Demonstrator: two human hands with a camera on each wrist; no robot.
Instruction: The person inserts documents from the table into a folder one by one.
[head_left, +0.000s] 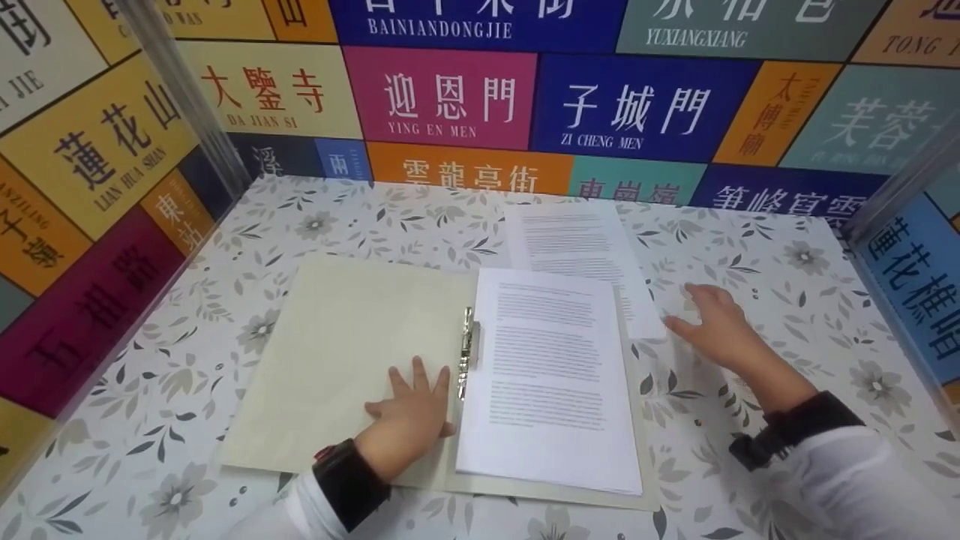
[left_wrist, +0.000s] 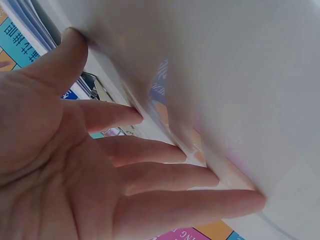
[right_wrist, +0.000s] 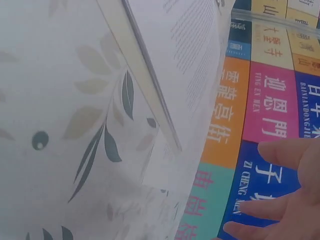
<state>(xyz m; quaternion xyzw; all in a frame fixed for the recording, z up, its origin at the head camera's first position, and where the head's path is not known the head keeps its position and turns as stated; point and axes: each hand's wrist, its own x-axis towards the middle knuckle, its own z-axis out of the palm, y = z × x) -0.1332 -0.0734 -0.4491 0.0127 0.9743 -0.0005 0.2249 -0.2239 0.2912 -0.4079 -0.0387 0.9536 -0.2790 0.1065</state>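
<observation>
A pale cream folder (head_left: 352, 330) lies spread wide on the table, with a metal clip (head_left: 466, 352) along its spine. On its right half rests a stack of printed sheets (head_left: 547, 367). My left hand (head_left: 409, 421) rests on the left cover beside the clip, fingers spread; in the left wrist view its fingertips (left_wrist: 250, 199) meet the pale surface. To the right of the folder, my right hand (head_left: 716, 328) holds nothing, with fingers apart and the thumb close to the edge of another printed paper (head_left: 574, 236). That paper lies partly under the folder's upper right.
A white cloth with grey flowers and leaves covers the table (head_left: 757, 450). Panels with coloured blocks of lettering (head_left: 450, 97) stand along the back and both sides. Dark bands (head_left: 352, 484) circle both wrists over white sleeves.
</observation>
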